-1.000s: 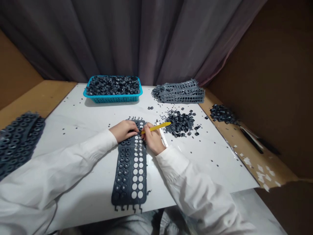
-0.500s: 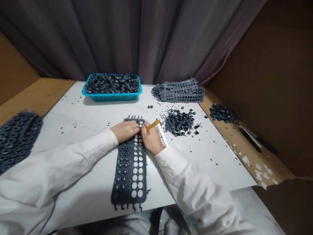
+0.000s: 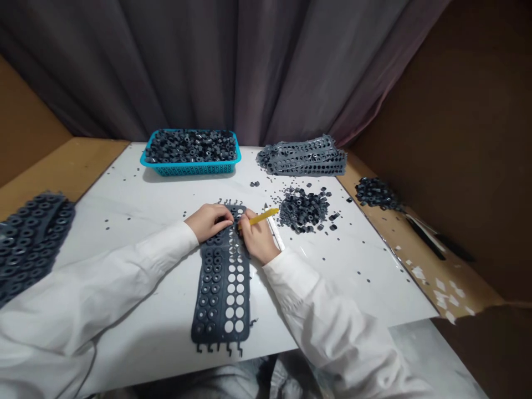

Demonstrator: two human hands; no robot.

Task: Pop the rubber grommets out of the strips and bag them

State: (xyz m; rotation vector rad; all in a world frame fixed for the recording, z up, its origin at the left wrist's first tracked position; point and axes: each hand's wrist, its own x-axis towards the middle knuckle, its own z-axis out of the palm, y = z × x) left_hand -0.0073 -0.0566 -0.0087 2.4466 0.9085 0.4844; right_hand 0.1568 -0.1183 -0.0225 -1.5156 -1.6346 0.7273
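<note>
A dark rubber sheet (image 3: 220,310) lies lengthwise in front of me, with raised rings along its left half and round open holes down its right half. My right hand (image 3: 258,237) is closed around a slim yellow tool (image 3: 265,215), whose back end points up to the right; its working tip is hidden by my fingers at the sheet's far end. Beside it, my left hand (image 3: 206,223) rests over the sheet's upper left part, thumb and fingertips drawn together. What sits between those fingertips is too small to make out.
Behind the sheet stands a blue basket (image 3: 191,168) full of small black rings. Right of my hands is a pile of loose black pieces (image 3: 305,209); perforated sheets (image 3: 302,156) are stacked behind it. More ringed sheets (image 3: 31,238) lie at left. Knives (image 3: 424,235) rest at right.
My left hand has pulled back slightly left, its fingers going from lying on the sheet to a pinch with the thumb showing. The yellow tool has shifted a little rightward.
</note>
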